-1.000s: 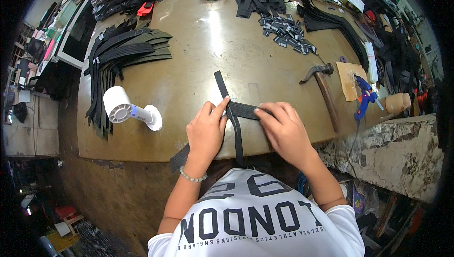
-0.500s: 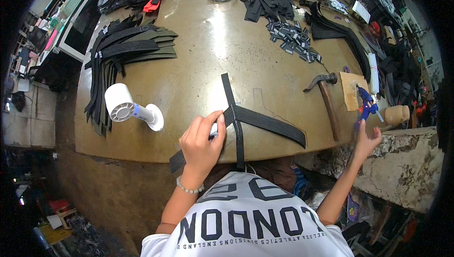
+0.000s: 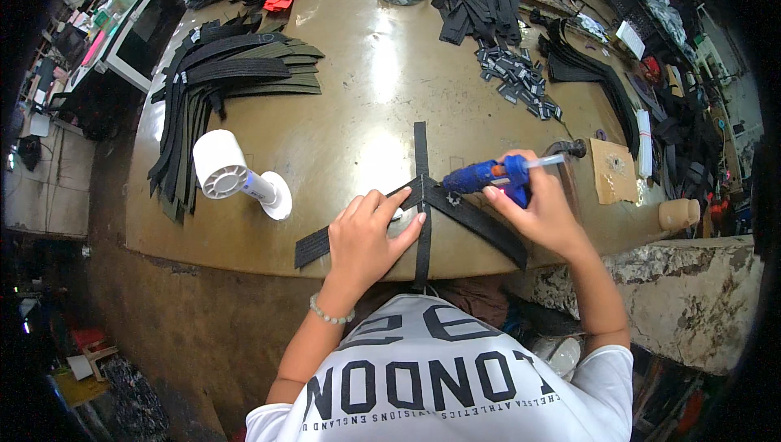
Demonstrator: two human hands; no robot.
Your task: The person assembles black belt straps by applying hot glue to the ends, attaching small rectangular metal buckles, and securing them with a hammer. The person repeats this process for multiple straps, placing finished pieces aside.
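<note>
My right hand (image 3: 543, 210) is wrapped round a blue hot glue gun (image 3: 480, 178), with a pale glue stick (image 3: 547, 162) poking out of its back. The gun's tip is by the junction of black webbing straps (image 3: 480, 230); I cannot tell whether it touches them. The straps spread in a crossed shape, with a narrow upright strip (image 3: 421, 145) running through the middle. My left hand (image 3: 366, 230) lies over the left strap, thumb and fingers spread near the junction. A small whitish piece (image 3: 397, 214) shows partly under it.
A white handheld device on a round foot (image 3: 278, 195) stands left. Stacked black and olive straps (image 3: 236, 68) lie beyond it. Several small grey-black tabs (image 3: 517, 80) are heaped far right. A hammer (image 3: 565, 149), partly hidden, cardboard (image 3: 612, 169) and a tape roll (image 3: 678, 215) lie right.
My right hand has brought the glue gun from the cardboard at the right to the strap junction. My left hand's fingers have spread from a pinch and now lie on the strap.
</note>
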